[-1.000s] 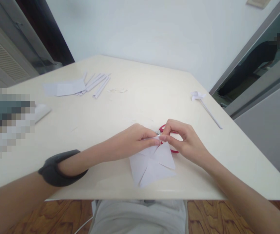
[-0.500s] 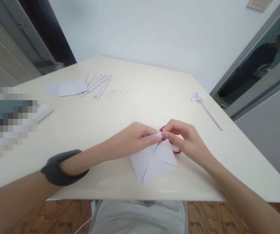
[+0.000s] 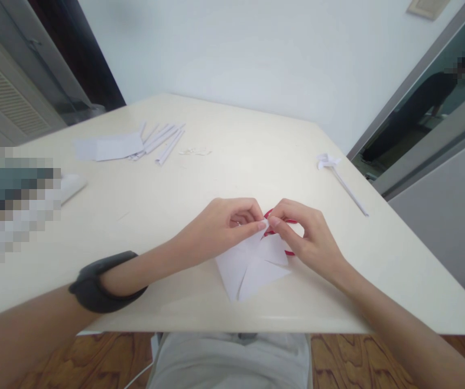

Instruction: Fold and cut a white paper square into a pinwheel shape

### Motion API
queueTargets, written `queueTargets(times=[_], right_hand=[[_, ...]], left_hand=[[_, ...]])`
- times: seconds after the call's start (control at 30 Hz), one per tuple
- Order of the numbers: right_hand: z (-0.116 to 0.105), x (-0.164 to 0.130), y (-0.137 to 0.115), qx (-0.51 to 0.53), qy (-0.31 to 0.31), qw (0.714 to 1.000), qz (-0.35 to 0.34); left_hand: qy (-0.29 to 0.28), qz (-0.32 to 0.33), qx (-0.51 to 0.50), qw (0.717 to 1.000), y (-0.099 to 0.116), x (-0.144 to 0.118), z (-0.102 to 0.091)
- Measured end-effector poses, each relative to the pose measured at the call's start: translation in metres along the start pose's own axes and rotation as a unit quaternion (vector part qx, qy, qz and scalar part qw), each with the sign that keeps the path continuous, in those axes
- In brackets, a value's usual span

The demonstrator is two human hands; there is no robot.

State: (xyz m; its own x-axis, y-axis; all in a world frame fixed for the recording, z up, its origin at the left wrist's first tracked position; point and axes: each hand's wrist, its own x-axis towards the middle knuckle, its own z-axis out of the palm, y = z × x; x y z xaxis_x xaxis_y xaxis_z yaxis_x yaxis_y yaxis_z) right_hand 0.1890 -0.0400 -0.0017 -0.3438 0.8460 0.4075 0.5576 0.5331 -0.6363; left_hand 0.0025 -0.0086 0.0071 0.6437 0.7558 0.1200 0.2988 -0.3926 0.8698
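Observation:
A square of white paper [image 3: 252,267], slit inward from its corners, is in front of me near the table's front edge. My left hand [image 3: 238,219] pinches its upper corner between thumb and forefinger. Close beside it, my right hand [image 3: 301,221] pinches the same corner, with the fingertips of both hands almost touching. Behind the paper and under my right hand lie red-handled scissors [image 3: 290,253]; their blades are hidden. A finished paper pinwheel [image 3: 328,161] on a rolled white stick lies at the right of the table.
Several rolled paper sticks [image 3: 163,141] and flat paper sheets [image 3: 119,146] lie at the back left of the table [image 3: 248,140], beside small paper scraps [image 3: 195,152]. A blurred-out object [image 3: 13,200] is at the left edge. Another person [image 3: 414,108] shows at the far right.
My left fingers have curled and drawn up closer around the paper's corner. The paper has shifted slightly, and its right flap sits a little lower and further left.

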Motion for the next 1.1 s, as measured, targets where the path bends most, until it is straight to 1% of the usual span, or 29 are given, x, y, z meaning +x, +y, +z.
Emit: queueTargets(times=[0.1,0.27,0.33,0.5,0.77,0.87,0.97,1.1], right_hand=[[-0.0005,0.0012,0.0000,0.015,-0.008,1.000,0.010],[0.0017,-0.0005,-0.0012,0.009,-0.001,1.000,0.003],[0.0033,-0.0016,-0.0027,-0.002,0.007,1.000,-0.005],[0.0056,-0.0028,-0.0060,-0.036,0.016,0.999,-0.010],[0.0061,-0.0037,-0.0048,-0.033,0.014,0.999,-0.027],[0.0046,-0.0037,-0.0035,0.004,0.001,1.000,-0.031],[0.0006,-0.0025,-0.0027,0.057,-0.005,0.998,-0.019],[-0.0036,-0.0007,-0.0021,0.121,0.017,0.992,-0.026]], left_hand=[[0.001,0.004,-0.001,1.000,-0.0008,-0.0001,-0.0010],[0.033,0.023,0.058,0.998,0.0008,-0.0013,0.0011],[0.044,0.031,0.056,0.997,0.0017,-0.0017,0.0028],[0.043,0.041,0.027,0.998,0.0025,-0.0022,0.0047],[0.080,0.065,0.059,0.993,0.0020,-0.0052,0.0073],[0.076,0.060,0.026,0.995,0.0027,-0.0045,0.0054],[0.056,0.034,-0.031,0.997,0.0045,-0.0030,0.0011],[0.034,0.004,-0.112,0.993,0.0045,-0.0021,-0.0014]])
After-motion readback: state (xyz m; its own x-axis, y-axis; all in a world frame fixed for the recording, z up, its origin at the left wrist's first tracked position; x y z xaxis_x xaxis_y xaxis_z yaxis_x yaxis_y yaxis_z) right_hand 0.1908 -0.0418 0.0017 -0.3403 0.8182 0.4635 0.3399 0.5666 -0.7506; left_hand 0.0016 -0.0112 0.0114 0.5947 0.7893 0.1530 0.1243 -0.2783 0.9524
